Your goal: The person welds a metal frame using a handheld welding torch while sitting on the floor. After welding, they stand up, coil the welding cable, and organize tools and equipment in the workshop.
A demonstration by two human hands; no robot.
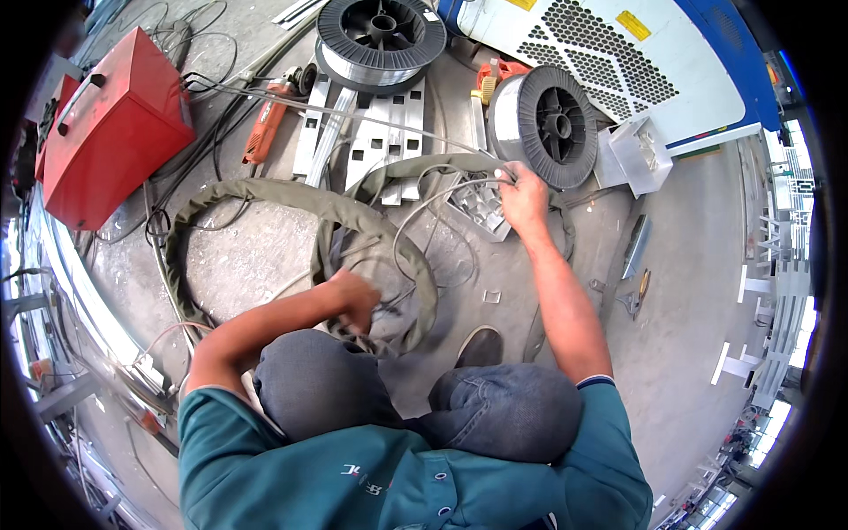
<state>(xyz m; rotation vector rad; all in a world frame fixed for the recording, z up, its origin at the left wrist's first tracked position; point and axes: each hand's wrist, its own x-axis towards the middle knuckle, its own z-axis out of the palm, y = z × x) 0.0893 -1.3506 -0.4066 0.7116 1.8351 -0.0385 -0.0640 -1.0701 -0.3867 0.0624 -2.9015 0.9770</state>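
Observation:
My right hand (526, 201) is closed around a thin grey cable (422, 205), pinching it above a box of small metal pieces (480, 205). From there the cable bends down in a loop toward my left hand (355, 299). That hand is smeared by motion beside the coil of an olive-green fabric-sleeved hose (265, 189), so its grip cannot be made out. The hose lies in large rings on the concrete floor, in front of my bent knees.
A red machine box (119, 132) stands at left. An orange angle grinder (267, 124) lies near slotted metal strips (389, 132). Two wire spools (380, 26) sit ahead, by a blue-and-white perforated cabinet (609, 62). Pliers (638, 296) lie to the right.

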